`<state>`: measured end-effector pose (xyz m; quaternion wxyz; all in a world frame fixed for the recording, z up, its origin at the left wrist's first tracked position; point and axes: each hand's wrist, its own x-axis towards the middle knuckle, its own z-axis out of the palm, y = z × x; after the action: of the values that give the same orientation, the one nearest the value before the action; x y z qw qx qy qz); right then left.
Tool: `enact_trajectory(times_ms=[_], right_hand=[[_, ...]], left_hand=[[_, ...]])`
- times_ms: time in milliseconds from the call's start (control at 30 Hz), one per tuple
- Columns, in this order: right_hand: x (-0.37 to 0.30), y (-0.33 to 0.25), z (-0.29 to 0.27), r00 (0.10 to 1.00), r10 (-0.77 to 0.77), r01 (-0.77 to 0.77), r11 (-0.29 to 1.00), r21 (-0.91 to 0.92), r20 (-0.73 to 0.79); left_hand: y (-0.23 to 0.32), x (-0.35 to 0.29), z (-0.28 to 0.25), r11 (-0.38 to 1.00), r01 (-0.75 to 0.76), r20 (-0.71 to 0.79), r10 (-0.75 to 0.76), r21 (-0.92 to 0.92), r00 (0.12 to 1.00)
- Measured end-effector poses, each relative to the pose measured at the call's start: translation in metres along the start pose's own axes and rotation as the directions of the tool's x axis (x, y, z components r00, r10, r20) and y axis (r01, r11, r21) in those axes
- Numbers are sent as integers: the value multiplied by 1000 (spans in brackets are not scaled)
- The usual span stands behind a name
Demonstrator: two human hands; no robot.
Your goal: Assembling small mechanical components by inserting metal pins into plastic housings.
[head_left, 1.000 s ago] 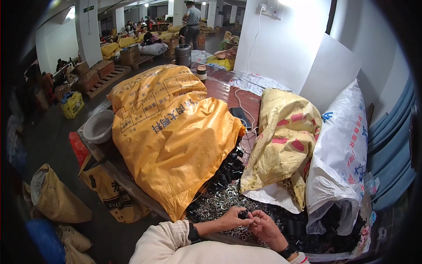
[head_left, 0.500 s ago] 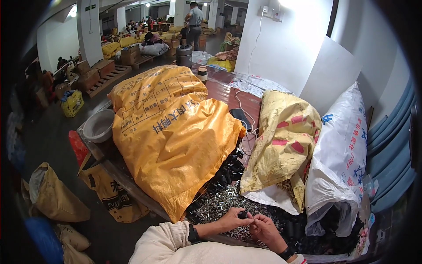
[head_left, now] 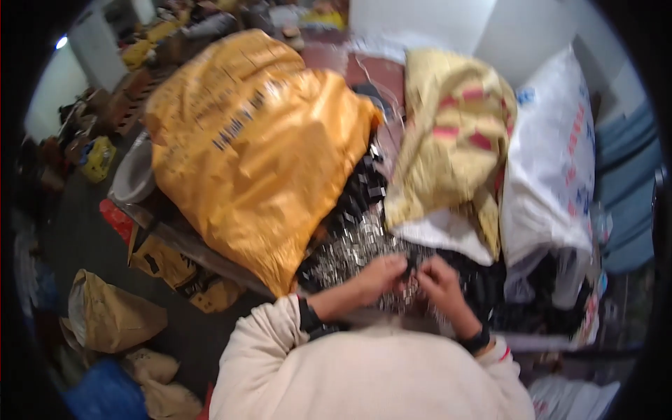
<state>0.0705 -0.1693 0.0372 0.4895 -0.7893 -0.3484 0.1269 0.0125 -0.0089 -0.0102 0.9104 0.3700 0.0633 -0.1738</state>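
My left hand (head_left: 378, 276) is closed, its fingertips round a small black piece (head_left: 409, 269) whose exact kind is blurred. Close beside it, my right hand (head_left: 441, 281) has thumb and fingers pinched together; whatever lies between them is too small and smeared to make out. Both hands hover over a heap of small silvery metal rings or buckles (head_left: 355, 241) on the table. Dark pieces (head_left: 364, 185) lie in a band behind the heap, and more black pieces (head_left: 483, 283) are spread to the right of my right hand.
A big orange woven sack (head_left: 259, 161) stands at left, a yellowish sack (head_left: 455, 147) and a white sack (head_left: 549, 168) at right. A grey bowl (head_left: 133, 175) sits by the table's left edge. Brown sacks (head_left: 115, 315) and a blue bag (head_left: 105, 388) are on the floor.
The view has tipped downward, so the table and sacks appear higher and more of my front shows. My hands have come slightly apart; the black piece stays at the left one.
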Motion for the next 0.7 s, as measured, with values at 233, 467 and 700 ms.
enact_trajectory(times_ms=[233,467,700], right_hand=[[5,0,-8,996,-86,82,991,-109,-36],[-1,1,-1,964,-265,242,905,-349,-18],[-5,6,2,958,-283,280,875,-394,52]], left_hand=[[9,1,5,992,72,-94,-82,-99,992],[1,-2,7,979,138,-72,-150,-153,986],[-4,-6,10,979,163,-88,-174,-120,981]])
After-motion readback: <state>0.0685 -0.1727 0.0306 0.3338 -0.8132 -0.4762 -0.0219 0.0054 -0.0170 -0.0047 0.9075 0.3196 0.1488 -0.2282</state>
